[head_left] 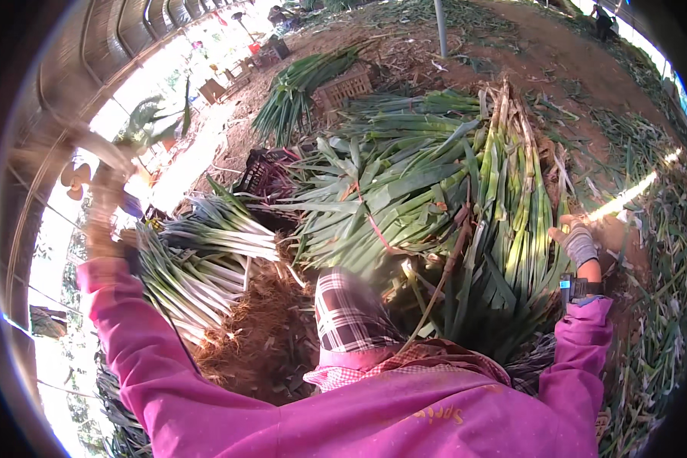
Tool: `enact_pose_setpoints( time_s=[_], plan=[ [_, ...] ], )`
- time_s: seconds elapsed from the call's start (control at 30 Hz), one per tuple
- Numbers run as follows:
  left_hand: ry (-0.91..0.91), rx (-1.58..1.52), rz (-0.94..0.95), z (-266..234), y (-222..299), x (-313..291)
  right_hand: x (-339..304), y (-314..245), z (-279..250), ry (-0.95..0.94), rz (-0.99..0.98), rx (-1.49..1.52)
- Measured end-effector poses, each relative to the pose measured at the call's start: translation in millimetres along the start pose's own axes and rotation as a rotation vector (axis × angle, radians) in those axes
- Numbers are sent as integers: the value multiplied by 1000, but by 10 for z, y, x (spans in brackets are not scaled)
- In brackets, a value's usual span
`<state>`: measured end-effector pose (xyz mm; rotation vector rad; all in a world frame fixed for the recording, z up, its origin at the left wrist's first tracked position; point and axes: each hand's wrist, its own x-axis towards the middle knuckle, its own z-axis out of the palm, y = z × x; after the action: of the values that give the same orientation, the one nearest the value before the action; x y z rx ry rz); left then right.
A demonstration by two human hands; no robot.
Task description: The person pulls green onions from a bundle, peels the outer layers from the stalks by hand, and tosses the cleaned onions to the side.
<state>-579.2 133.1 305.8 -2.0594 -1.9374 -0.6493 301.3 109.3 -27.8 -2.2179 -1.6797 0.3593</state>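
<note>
My left hand (105, 202) is raised at the far left, smeared by motion; its fingers and anything in them cannot be made out. Below and right of it lie white-stemmed leeks (195, 278), their brown roots (244, 332) pointing toward me. My right hand (578, 240), in a grey glove with bare fingertips, is beside the right edge of a large heap of leeks. Its fingers are apart and I see nothing held. Long yellow-green stalks (515, 179) stand nearest it, and broad green leaves (404, 198) spread in front of me, crossed by a reddish tie (374, 221).
A dark plastic crate (259, 174) stands behind the white-stemmed leeks. Farther back are a tan crate (345, 88), another leek bundle (301, 84) and a metal post (441, 29). Leaf scraps (653, 305) litter the ground at right. My plaid-covered knee (351, 309) is close in front.
</note>
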Motion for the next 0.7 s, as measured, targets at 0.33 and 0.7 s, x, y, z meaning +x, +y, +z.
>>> enact_pose_setpoints(
  time_s=[0.33,0.7],
  plan=[
    [-430,-892,-33,3793,1559,-308,312,448,592,-27,122,-190],
    [-572,1,37,5459,5066,-1817,951,-499,1994,251,-113,653]
  ],
)
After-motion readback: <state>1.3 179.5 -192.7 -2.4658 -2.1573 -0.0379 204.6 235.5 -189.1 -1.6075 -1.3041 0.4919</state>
